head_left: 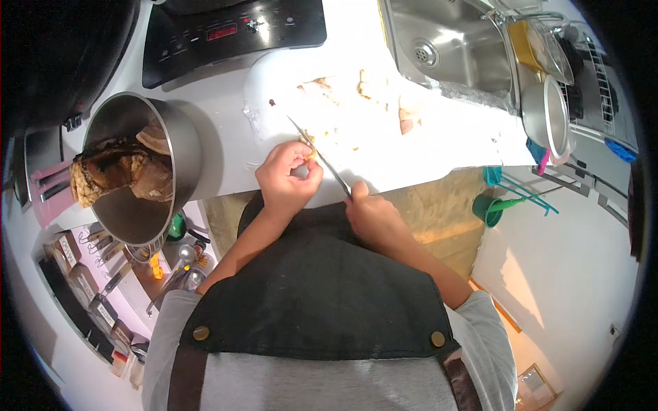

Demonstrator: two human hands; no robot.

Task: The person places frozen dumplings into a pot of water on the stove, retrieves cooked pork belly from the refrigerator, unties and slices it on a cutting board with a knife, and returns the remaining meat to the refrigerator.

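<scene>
My right hand (373,214) is wrapped round the handle of a knife (330,168), whose blade points up and to the left. The blade passes close by the fingertips of my left hand (289,172), which pinch a small pale yellowish piece (312,155). Both hands are over the front edge of a white cutting board (274,75), washed out by bright light. Farther back on the board lie pieces of meat (410,120) and smaller scraps (363,83). A small dark bit (272,103) is at the board's left side.
A large metal pot (185,157) with big brown pieces of meat (147,177) stands at the left. Behind is a black induction cooker (226,41) with a lit red display. A steel sink (456,44) is at the back right, beside a metal bowl (545,120) and a rack.
</scene>
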